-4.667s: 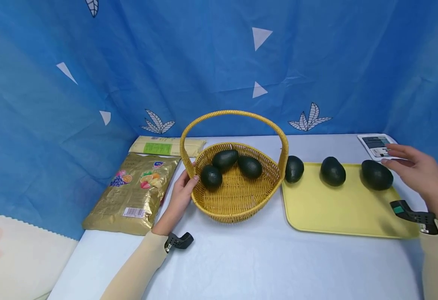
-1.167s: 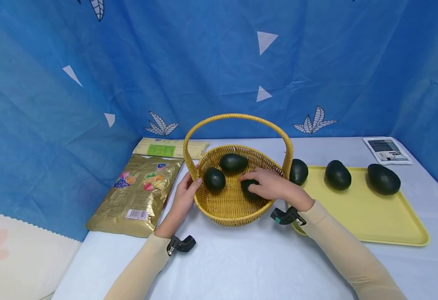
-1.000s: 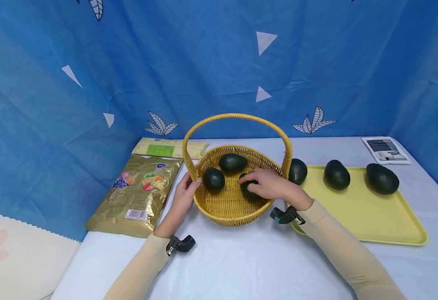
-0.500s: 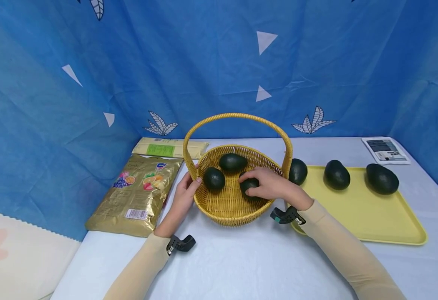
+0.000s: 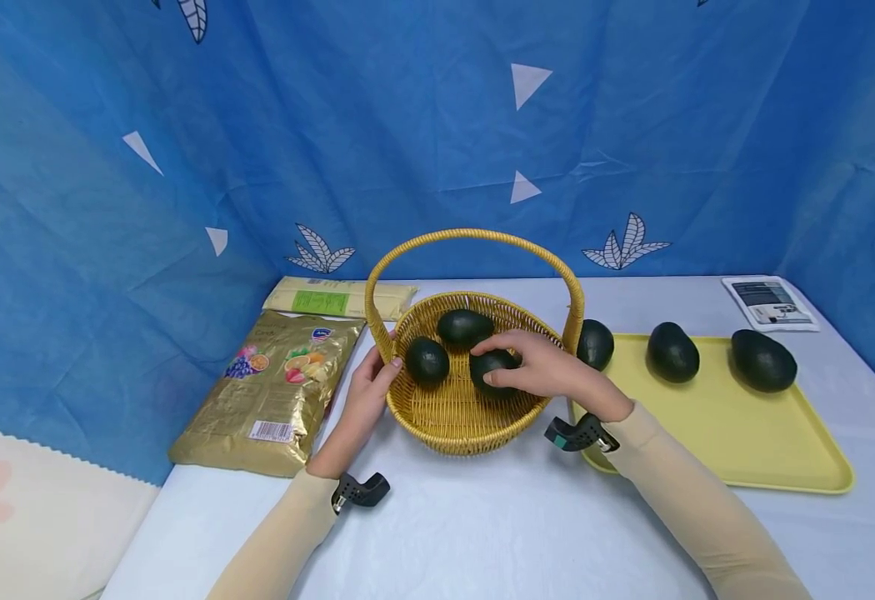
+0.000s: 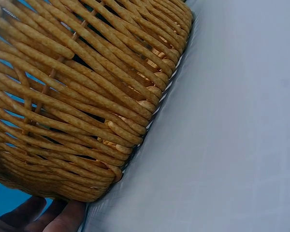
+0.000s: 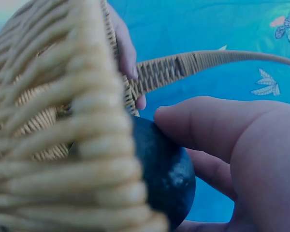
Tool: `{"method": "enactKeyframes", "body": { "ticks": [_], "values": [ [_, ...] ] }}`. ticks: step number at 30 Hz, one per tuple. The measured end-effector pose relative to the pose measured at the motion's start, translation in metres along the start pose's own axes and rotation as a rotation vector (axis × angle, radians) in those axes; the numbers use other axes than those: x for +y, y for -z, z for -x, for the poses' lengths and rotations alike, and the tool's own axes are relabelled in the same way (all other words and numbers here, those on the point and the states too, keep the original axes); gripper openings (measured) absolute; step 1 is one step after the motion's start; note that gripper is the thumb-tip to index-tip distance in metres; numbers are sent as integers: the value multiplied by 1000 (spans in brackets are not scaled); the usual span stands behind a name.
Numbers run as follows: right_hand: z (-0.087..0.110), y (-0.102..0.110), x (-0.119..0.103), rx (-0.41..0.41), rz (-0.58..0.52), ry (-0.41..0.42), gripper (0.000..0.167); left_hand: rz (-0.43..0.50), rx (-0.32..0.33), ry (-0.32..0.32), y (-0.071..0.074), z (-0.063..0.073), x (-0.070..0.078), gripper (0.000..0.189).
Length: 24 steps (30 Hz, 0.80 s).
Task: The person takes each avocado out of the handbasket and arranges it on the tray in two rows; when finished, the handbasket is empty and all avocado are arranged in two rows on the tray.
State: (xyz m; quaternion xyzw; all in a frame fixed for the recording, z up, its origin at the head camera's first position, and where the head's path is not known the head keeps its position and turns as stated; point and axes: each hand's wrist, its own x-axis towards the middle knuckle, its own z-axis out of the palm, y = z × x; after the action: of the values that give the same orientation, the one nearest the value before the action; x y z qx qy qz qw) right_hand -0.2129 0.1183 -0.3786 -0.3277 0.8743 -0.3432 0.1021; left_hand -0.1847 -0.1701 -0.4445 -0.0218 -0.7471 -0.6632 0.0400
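Observation:
In the head view my left hand [image 5: 368,385] grips the left side of the yellow woven basket [image 5: 460,429], thumb over the rim by the handle's foot. The left wrist view shows its fingers [image 6: 67,218] against the basket's wall [image 6: 77,96]. Inside the basket lie an avocado [image 5: 465,328] at the back and another [image 5: 427,361] at the left. At the right, my right hand [image 5: 538,364] holds a third dark avocado [image 5: 488,375] between thumb and fingers. That avocado [image 7: 166,174] shows just past the rim in the right wrist view, with the thumb touching it.
A yellow tray [image 5: 722,442] right of the basket bears avocados [image 5: 672,352] along its far side. A white printed packet [image 5: 771,302] lies behind it. A gold candy bag [image 5: 272,392] and a cream-coloured package [image 5: 340,297] lie left. Blue cloth hangs behind the white-covered table.
Since the oldest frame, my right hand has moved from above the tray into the basket. The avocado it holds sits nearer the front, and has shifted slightly left this last half second.

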Motion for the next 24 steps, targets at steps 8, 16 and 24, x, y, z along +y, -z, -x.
{"method": "enactKeyframes", "body": {
  "ticks": [8,16,24],
  "values": [
    [11,3,-10,46,-55,14,41,-19,-4,24,1,1,0,52],
    [36,17,-14,62,-255,-62,42,2,-5,17,0,0,0,52],
    [70,31,-13,48,-362,-24,41,-12,-9,31,1,1,0,51]
  ]
}}
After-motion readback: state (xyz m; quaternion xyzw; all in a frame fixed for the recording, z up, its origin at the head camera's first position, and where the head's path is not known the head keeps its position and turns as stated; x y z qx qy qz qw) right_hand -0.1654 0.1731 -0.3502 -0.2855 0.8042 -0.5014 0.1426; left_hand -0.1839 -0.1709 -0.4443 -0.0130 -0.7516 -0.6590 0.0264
